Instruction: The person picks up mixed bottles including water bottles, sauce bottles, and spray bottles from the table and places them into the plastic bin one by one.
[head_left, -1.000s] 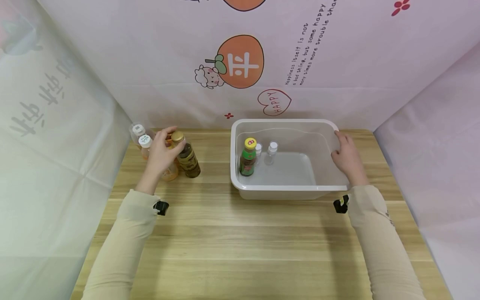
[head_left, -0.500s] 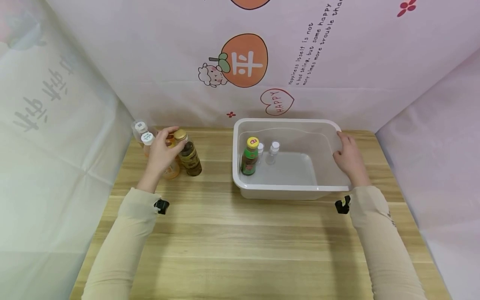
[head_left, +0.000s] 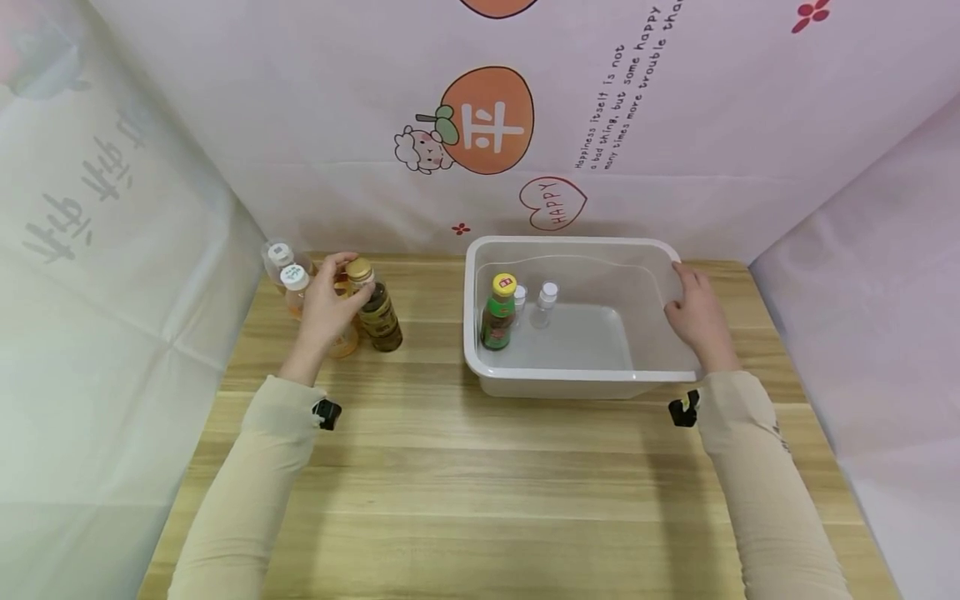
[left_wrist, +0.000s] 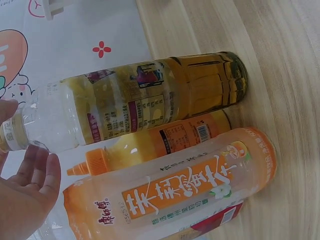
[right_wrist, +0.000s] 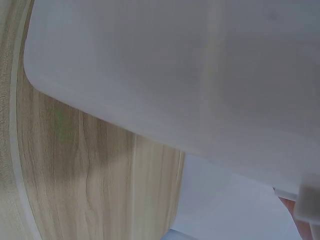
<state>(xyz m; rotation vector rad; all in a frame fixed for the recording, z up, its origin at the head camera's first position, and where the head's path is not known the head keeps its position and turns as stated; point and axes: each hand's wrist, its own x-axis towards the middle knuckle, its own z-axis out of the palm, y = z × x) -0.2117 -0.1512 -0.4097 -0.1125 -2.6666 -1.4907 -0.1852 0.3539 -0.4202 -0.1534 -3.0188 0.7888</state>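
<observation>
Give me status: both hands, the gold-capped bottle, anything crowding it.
Left hand grips gold-capped bottle by the neck. Right hand at bin rim. Bottle standing on table, outside bin. Crowding: orange-capped squeeze bottle, close alongside.

both arms forward, left hand in a pinch, right hand in a grip

Soft, even light is filling my head view, my arms casting faint shadows on the counter. My right-wrist view is looking dimmer, the tub appearing blurred.
</observation>
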